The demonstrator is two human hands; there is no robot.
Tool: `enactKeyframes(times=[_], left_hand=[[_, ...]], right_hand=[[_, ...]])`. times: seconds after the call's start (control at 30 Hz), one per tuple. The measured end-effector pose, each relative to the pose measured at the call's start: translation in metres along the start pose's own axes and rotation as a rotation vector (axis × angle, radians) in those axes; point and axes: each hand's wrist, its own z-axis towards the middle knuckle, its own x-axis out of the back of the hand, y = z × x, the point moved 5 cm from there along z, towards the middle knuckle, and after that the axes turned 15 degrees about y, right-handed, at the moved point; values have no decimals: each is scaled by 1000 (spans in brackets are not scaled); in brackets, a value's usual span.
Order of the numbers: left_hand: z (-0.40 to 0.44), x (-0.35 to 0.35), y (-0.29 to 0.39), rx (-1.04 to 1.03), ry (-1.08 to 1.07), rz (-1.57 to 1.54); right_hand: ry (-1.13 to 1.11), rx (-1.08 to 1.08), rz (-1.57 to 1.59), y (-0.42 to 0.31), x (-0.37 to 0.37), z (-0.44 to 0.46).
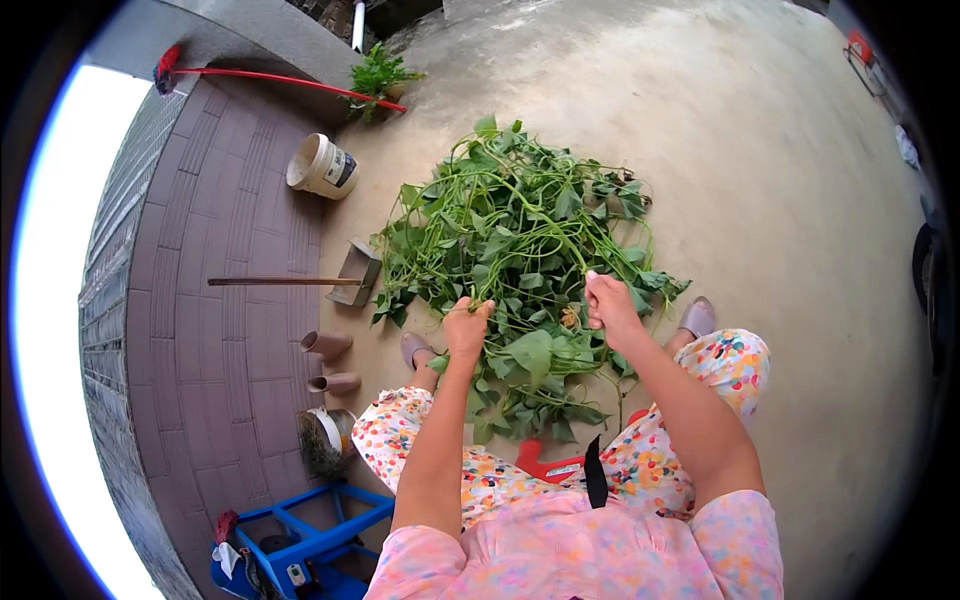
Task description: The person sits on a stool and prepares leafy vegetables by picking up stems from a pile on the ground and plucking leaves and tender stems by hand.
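A large heap of green leafy vines (520, 230) lies on the concrete floor between and beyond my feet. My left hand (466, 326) is closed around vine stems at the near left of the heap. On the right side, my right hand (611, 308) is closed on a vine stem, its thumb pressed near the top. Long pale stems run across the heap, and broad leaves hang between my two hands. Part of a red stool (545, 466) shows below the near leaves, between my legs.
Along the tiled wall (210, 230) at left stand a white bucket (322, 167), a long-handled dustpan (357, 272), brown boots (328, 344), another bucket (335, 428) and a blue frame (310, 535). A red-handled mop (290, 82) and a plant (380, 75) are at upper left.
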Motion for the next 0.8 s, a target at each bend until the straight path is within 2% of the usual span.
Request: enactKeyframes(times=[0.03, 0.07, 0.2, 0.27, 0.3, 0.37, 0.4, 0.47, 0.5, 0.53, 0.6, 0.67, 0.73, 0.8], left_hand=[[-5, 2, 4, 17, 14, -137], [-12, -2, 9, 17, 0, -139], [-49, -8, 64, 31, -89, -374], [-68, -12, 96, -123, -172, -316], [-74, -18, 98, -122, -171, -316], [-89, -32, 106, -346, -222, -197], [-95, -34, 111, -345, -224, -195], [-106, -38, 121, -84, -323, -525], [-111, -47, 120, 148, -420, -779], [-110, -47, 117, 146, -420, -778], [-114, -54, 107, 360, -580, -694], [-114, -53, 105, 360, -597, -732], [-118, -52, 106, 416, -685, -764], [-120, -50, 105, 446, -717, -782]], right_hand=[[-29, -37, 74, 4, -3, 3], [-60, -74, 149, 9, -5, 5], [-77, -110, 215, 15, -11, 4], [-110, -111, 231, 22, -9, 10], [-123, -120, 274, 22, -10, 11], [-135, -131, 319, 21, -12, 11], [-166, -132, 347, 20, -14, 10], [-200, -131, 374, 18, -17, 8], [-197, -137, 380, 18, -17, 8], [-194, -142, 386, 19, -17, 7], [-181, -129, 381, 18, -17, 6], [-174, -115, 374, 15, -17, 7], [-172, 10, 134, 5, -12, 7], [-183, 54, 123, -3, -14, 3]])
